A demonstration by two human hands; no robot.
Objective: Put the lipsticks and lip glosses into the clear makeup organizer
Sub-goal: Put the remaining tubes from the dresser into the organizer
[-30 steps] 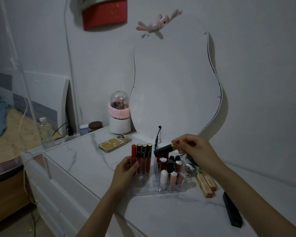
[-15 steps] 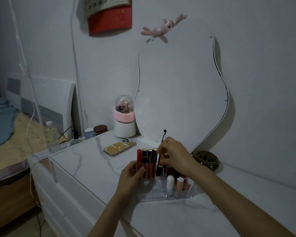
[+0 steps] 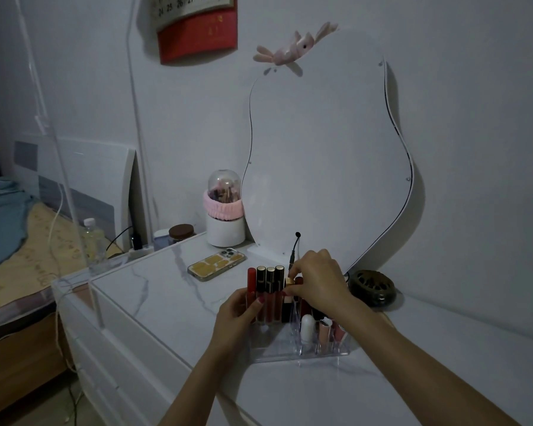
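The clear makeup organizer [image 3: 299,353] stands on the white marble dresser top. Several tall lip glosses [image 3: 266,292] with black and gold caps stand upright along its back left. Short lipsticks [image 3: 308,329] fill its front right slots. My left hand [image 3: 239,318] grips the organizer's left side, thumb against the red glosses. My right hand [image 3: 316,281] is over the back row, fingers pinched on a black lipstick with a gold band [image 3: 288,298] that stands upright in a slot beside the glosses.
A phone [image 3: 217,263] lies behind the organizer on the left. A white brush holder with a pink band [image 3: 224,221] and a wavy mirror [image 3: 320,155] stand at the back. A dark round dish [image 3: 371,287] sits to the right. The dresser's left edge drops toward a bed.
My right hand carried the black lipstick from above the organizer's right side leftward and down into the back row. The left hand stayed on the organizer. The camera tilted up.
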